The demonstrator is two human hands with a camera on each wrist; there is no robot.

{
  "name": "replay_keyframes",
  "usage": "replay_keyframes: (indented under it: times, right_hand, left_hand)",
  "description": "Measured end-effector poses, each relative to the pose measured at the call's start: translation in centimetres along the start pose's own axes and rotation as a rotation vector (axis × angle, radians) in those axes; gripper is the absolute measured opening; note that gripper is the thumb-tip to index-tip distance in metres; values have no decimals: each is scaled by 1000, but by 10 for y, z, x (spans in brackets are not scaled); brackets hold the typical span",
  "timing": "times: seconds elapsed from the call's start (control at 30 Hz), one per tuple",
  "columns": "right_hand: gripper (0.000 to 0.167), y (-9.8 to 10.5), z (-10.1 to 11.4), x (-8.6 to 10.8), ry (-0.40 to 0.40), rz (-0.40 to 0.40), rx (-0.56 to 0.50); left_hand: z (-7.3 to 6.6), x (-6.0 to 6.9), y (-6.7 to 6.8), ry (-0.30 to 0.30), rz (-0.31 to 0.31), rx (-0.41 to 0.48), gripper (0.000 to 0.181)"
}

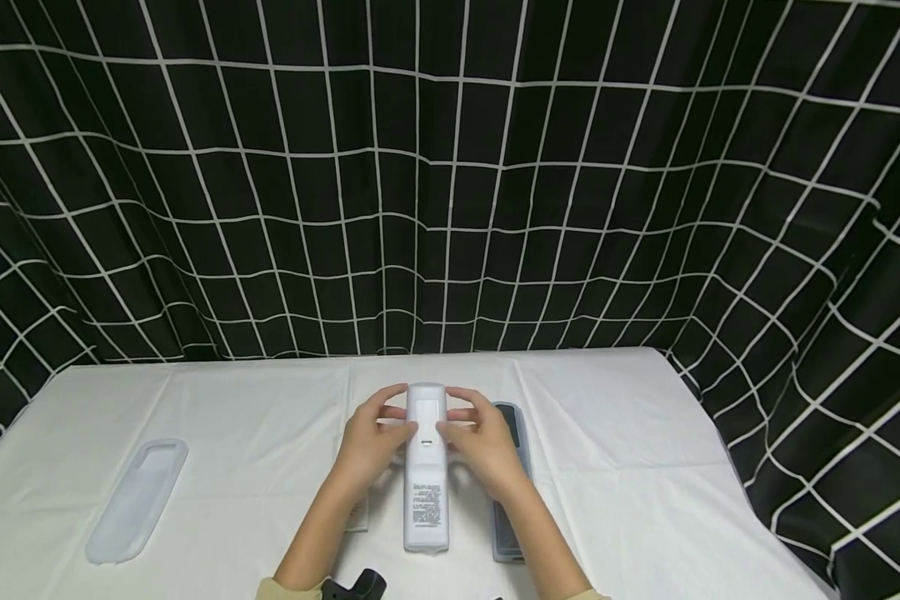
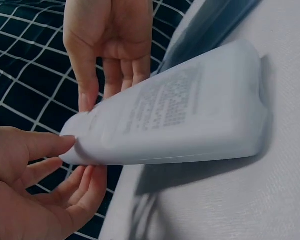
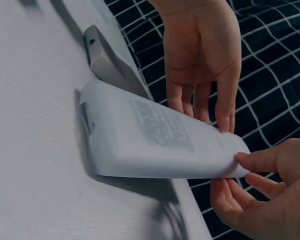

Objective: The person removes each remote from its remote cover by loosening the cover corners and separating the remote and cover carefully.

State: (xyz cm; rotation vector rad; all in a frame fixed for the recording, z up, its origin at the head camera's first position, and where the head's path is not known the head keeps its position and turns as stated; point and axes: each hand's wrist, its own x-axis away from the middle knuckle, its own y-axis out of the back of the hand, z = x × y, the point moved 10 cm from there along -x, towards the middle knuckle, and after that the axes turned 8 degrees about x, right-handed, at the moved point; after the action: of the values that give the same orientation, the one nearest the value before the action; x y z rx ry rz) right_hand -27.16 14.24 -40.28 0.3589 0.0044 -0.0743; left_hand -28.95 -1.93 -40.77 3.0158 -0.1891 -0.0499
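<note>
The head view is bright, with faint shadows on the white surface [image 1: 270,433] and the curtain [image 1: 435,196] stretched toward the edges. Both wrist views are dimmer and bluish, shadow pooling under the remote [image 2: 217,112], its print [image 2: 165,102] blurred.

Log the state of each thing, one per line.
White remote, back up, tilted
Battery panel, unclear whether shut
Left hand, pinching white remote's far end
Right hand, likewise
Pale cover, lying flat
Dark remote, lying flat, partly hidden
Grey slab, lying, partly hidden
Curtain, hanging
Tablecloth, creased

Black gridded curtain [image 1: 435,196] — white tablecloth [image 1: 255,425]
</note>
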Motion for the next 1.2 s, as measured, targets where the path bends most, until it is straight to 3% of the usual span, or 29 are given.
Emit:
replay_keyframes:
  times: [0.6,1.2]
  right_hand:
    - [47,8,17,7,12,-4,-72]
    - [44,17,41,13,102,-33,-79]
  left_hand:
    - [-23,6,5,-49,16,87,53]
    - [-48,13,8,-127,2,127,46]
